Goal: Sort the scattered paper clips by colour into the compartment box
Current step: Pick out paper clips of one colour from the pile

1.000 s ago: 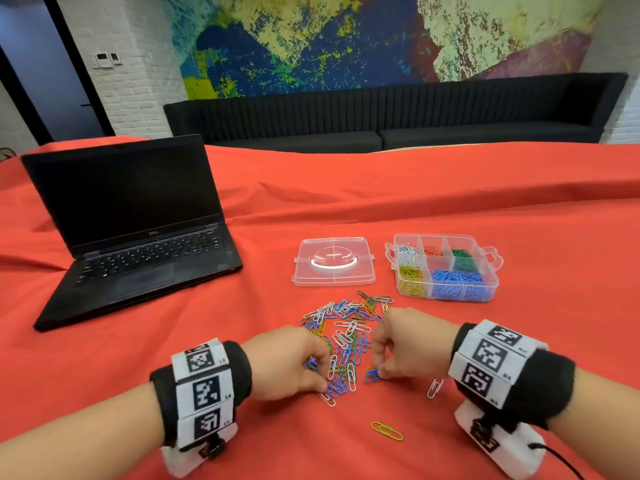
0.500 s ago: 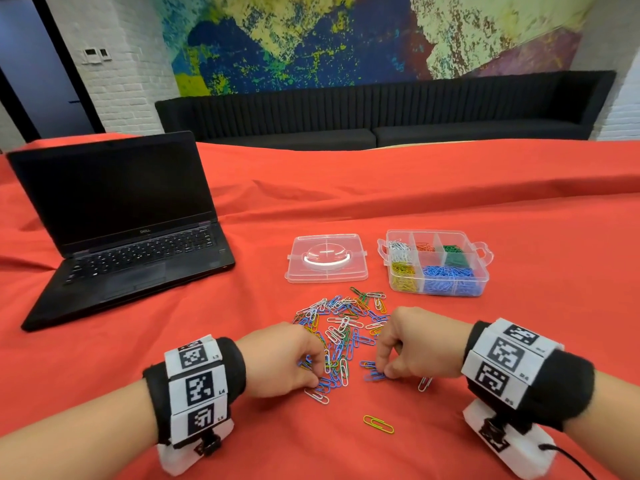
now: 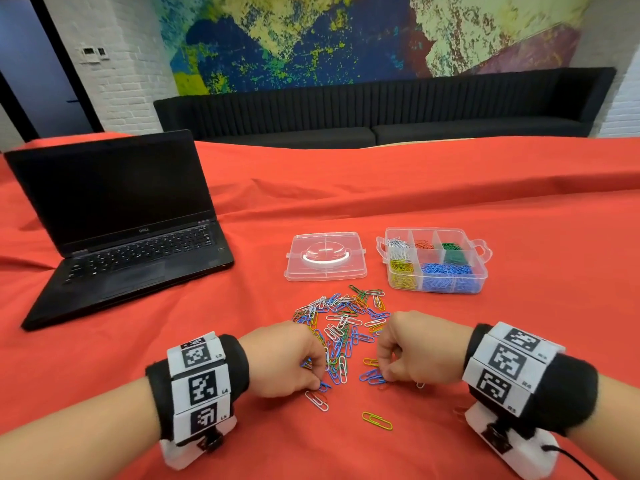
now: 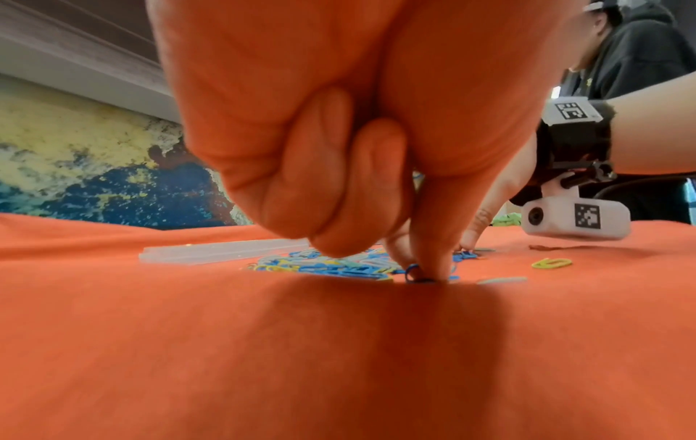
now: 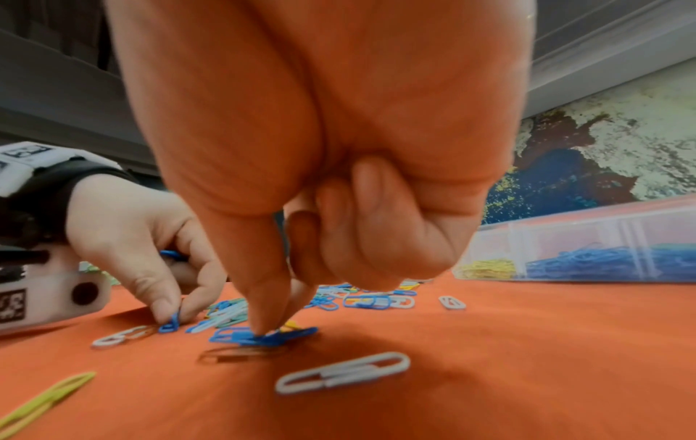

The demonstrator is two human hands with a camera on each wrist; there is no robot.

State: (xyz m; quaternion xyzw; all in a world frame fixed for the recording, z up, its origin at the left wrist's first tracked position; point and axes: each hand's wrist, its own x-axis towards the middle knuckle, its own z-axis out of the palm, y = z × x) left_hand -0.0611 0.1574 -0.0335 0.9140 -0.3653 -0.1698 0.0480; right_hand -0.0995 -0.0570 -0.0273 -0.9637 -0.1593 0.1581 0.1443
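Observation:
A pile of mixed-colour paper clips [image 3: 343,323] lies on the red cloth in front of the clear compartment box [image 3: 484,249], which holds white, red, green, yellow and blue clips in separate sections. My left hand [image 3: 317,384] is at the pile's near left edge, thumb and forefinger pinching a single blue clip [image 5: 169,323] that stands on the cloth. At the near right edge, my right hand [image 3: 384,374] has its other fingers curled while thumb and forefinger pinch a small bunch of blue clips [image 5: 263,335] against the cloth.
The box's clear lid [image 3: 325,258] lies left of the box. An open black laptop [image 3: 131,237] stands at the far left. Loose near me are a white clip [image 3: 317,400], a yellow clip [image 3: 376,420] and another white clip [image 5: 342,372].
Both hands have stayed at the pile's near edge. The left fingertips have closed on a blue clip; the right ones have kept working on the blue bunch.

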